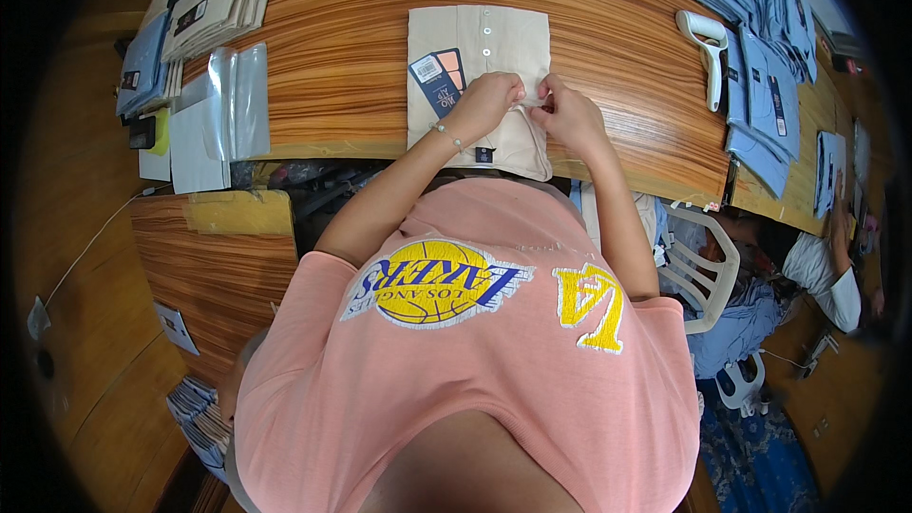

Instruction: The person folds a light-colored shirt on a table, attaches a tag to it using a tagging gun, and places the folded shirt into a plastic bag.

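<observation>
A folded beige button-up shirt [518, 43] lies flat at the table's near edge, with white buttons down its placket. Over its right side, my left hand [489, 100] and my right hand [572, 116] face each other with fingertips pinched. Between them stretches a small whitish, see-through strip [534, 102]; its exact kind is too small to tell. A dark blue hang tag [432, 85] with a white label and an orange-patterned card rests on the shirt, left of my left hand. Near the shirt's lower edge sits a small dark label [485, 155].
Clear plastic bags [249, 100] lie on the left, below stacked beige shirts [223, 5]. On the right are a white lint roller [705, 43] and folded blue shirts [765, 100]. A white plastic chair [708, 271] and another person's white sleeve [825, 275] appear beyond my right arm.
</observation>
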Tool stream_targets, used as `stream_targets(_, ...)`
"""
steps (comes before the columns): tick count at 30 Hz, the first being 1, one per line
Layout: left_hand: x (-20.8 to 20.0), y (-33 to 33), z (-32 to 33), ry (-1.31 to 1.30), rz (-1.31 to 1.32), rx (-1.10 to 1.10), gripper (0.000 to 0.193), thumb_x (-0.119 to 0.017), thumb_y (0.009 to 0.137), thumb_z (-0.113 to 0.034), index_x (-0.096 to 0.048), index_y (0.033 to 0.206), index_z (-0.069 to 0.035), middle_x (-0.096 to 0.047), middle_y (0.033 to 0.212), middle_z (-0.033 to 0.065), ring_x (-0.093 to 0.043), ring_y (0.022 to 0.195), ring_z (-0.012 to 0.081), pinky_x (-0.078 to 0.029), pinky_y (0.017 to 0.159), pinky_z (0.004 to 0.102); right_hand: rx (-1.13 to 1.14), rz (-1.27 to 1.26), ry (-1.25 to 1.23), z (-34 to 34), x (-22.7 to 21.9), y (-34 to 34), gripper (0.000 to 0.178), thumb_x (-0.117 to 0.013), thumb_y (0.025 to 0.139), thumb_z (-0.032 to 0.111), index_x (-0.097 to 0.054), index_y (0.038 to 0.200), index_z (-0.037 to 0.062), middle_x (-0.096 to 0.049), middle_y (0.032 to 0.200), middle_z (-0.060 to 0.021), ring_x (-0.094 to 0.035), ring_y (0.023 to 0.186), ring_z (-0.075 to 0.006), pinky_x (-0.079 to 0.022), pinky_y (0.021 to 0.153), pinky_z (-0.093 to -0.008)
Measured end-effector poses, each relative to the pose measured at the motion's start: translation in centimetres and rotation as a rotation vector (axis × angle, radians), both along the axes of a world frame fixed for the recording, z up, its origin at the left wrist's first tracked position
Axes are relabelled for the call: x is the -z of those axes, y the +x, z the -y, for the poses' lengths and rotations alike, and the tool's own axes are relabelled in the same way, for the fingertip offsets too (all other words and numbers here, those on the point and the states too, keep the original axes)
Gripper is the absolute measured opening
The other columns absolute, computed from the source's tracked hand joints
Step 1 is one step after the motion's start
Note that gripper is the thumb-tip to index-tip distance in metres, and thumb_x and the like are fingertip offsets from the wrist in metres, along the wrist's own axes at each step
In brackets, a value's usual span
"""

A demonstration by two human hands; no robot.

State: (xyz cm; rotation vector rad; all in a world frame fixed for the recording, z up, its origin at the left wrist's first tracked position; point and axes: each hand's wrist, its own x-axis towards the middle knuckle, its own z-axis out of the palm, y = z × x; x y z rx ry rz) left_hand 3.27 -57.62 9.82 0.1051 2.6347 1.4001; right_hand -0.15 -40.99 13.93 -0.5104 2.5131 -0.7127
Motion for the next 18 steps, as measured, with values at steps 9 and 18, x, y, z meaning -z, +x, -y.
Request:
stream_targets(9,0.58,-0.02,0.08,0.01,-0.032,0.003,0.014,-0.052,0.086,-0.009,-0.058,0.082,0.003,-0.06,0.072,0.0175,-0.06,0.066,0.0279,-0.046,0.063,0.0347,0.003,0.007,-0.018,-0.18,0.27,-0.18,0.03,-0.065,0.072,0.025,-0.051,0.091,0.0069,-0.065,0.076,-0.0132,-0.063,0.075,-0.0324,-0.046,0.064,-0.0416)
stream_targets(18,0.35,-0.09,0.11,0.028,0.019,0.009,0.016,-0.05,0.088,-0.01,-0.058,0.084,0.003,-0.06,0.07,0.0166,-0.059,0.065,0.0261,-0.045,0.063,0.0341,0.016,0.022,-0.018,-0.18,0.19,-0.16,0.031,-0.066,0.072,0.026,-0.051,0.093,0.0074,-0.065,0.076,-0.0122,-0.064,0.075,-0.0317,-0.046,0.064,-0.041)
